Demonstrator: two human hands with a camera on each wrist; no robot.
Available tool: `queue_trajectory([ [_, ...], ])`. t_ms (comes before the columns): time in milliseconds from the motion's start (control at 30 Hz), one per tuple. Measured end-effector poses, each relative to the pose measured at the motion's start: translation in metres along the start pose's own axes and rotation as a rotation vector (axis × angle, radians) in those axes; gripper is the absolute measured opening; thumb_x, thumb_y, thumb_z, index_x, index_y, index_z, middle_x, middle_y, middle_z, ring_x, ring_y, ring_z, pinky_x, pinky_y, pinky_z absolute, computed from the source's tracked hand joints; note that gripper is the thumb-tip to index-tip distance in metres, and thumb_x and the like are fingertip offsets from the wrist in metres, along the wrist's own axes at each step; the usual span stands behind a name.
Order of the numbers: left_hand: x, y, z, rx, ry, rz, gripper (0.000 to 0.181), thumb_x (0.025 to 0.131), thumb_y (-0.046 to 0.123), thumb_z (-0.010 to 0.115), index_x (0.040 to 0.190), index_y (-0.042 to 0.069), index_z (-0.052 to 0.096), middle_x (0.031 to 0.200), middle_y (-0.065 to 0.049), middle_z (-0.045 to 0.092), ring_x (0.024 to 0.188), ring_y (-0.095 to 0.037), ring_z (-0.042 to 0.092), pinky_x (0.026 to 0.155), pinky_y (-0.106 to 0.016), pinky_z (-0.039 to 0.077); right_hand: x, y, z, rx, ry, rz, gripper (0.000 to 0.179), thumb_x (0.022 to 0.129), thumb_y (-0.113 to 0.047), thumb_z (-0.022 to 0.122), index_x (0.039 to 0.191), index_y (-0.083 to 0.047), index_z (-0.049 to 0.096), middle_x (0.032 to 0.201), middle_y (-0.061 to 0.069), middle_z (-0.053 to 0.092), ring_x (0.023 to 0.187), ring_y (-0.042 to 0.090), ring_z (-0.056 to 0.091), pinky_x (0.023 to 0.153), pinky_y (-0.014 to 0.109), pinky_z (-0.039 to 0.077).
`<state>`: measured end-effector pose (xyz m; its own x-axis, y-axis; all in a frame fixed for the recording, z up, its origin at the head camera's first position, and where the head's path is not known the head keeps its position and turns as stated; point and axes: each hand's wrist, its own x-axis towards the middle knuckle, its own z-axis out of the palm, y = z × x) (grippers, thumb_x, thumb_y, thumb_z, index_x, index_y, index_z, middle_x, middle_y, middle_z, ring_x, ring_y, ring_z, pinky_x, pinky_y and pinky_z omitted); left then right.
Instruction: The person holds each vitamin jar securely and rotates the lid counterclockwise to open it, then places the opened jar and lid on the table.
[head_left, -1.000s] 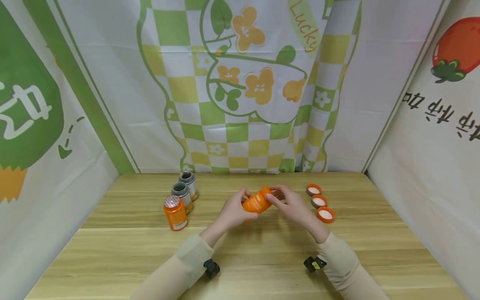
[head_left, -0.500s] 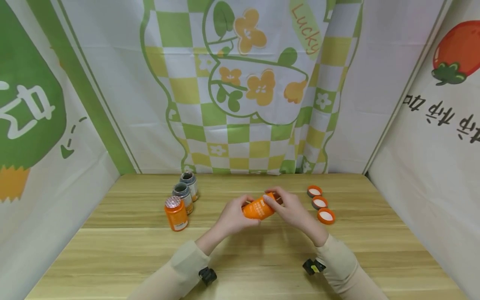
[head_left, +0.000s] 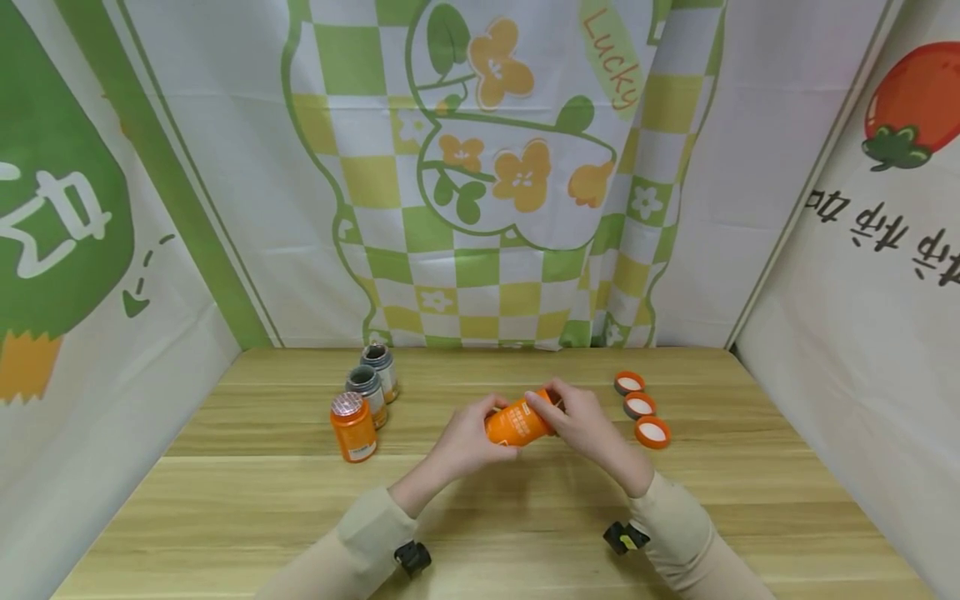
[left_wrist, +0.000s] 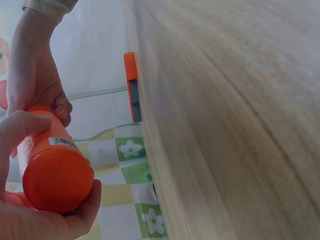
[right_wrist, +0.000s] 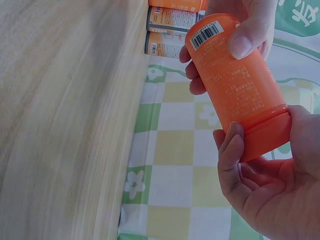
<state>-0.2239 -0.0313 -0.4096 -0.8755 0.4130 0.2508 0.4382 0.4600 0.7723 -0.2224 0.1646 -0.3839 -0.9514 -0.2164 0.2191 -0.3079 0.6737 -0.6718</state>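
Note:
An orange bottle (head_left: 516, 424) is held tilted above the table between both hands. My left hand (head_left: 465, 435) grips its body near the base; the bottle's round bottom (left_wrist: 59, 180) and a barcode label (right_wrist: 206, 35) show in the wrist views. With fingers and thumb, my right hand (head_left: 588, 421) grips the orange cap (right_wrist: 265, 136), which sits on the bottle's end. In the head view the right fingers mostly cover that cap. To the left stands another orange bottle (head_left: 353, 435) with a silvery seal across its mouth and no cap.
Behind that sealed bottle stand two grey jars, a nearer jar (head_left: 366, 392) and a farther jar (head_left: 381, 371), both with uncovered mouths. Three loose lids lie in a row at right: a far lid (head_left: 629, 383), a middle lid (head_left: 639, 406) and a near lid (head_left: 652, 432). A patterned curtain (head_left: 480, 275) hangs behind the table.
Over the last second the bottle has come slightly toward the table's front and its tilt has flattened. The right hand has turned about the cap, hiding more of it. Jars and lids stay put.

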Motion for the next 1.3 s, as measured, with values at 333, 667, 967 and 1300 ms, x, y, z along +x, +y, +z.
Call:
queue_trajectory([
  [333,-0.0051,0.0038,0.0010,0.085,0.028,0.041,0.053,0.065,0.021,0.084,0.111,0.005,0.062,0.096,-0.007,0.067,0.074,-0.012,0.057,0.064,-0.026,0.048,-0.0013,0.0016,0.0054,0.035,0.011,0.022,0.034,0.093,-0.043,0.056,0.099,-0.010,0.062,0.069,0.001,0.059,0.048,0.013,0.054,0.047,0.026,0.047],
  [667,-0.0065,0.0050,0.0006,0.109,0.041,0.036,0.052,0.065,0.026,0.084,0.111,0.007,0.067,0.095,-0.003,0.070,0.074,-0.010,0.058,0.064,-0.024,0.048,-0.0048,0.0011,0.0055,0.017,0.053,-0.040,0.030,0.092,-0.041,0.057,0.096,-0.012,0.063,0.064,-0.001,0.057,0.048,0.018,0.056,0.045,0.024,0.046],
  [967,-0.0068,0.0004,0.0009,0.081,0.029,0.013,0.058,0.064,0.031,0.085,0.114,0.007,0.067,0.100,-0.004,0.071,0.076,-0.010,0.058,0.065,-0.025,0.049,-0.0049,0.0059,0.0070,-0.039,0.046,-0.096,0.029,0.092,-0.038,0.059,0.097,-0.010,0.062,0.068,-0.001,0.059,0.046,0.008,0.052,0.045,0.022,0.045],
  [1300,-0.0058,-0.0017,0.0022,0.063,0.031,0.008,0.057,0.064,0.029,0.085,0.114,0.007,0.068,0.101,-0.005,0.071,0.077,-0.011,0.059,0.065,-0.025,0.049,-0.0040,0.0089,0.0076,-0.049,0.050,-0.131,0.030,0.093,-0.039,0.058,0.096,-0.010,0.063,0.066,-0.003,0.057,0.046,0.005,0.049,0.045,0.021,0.044],
])
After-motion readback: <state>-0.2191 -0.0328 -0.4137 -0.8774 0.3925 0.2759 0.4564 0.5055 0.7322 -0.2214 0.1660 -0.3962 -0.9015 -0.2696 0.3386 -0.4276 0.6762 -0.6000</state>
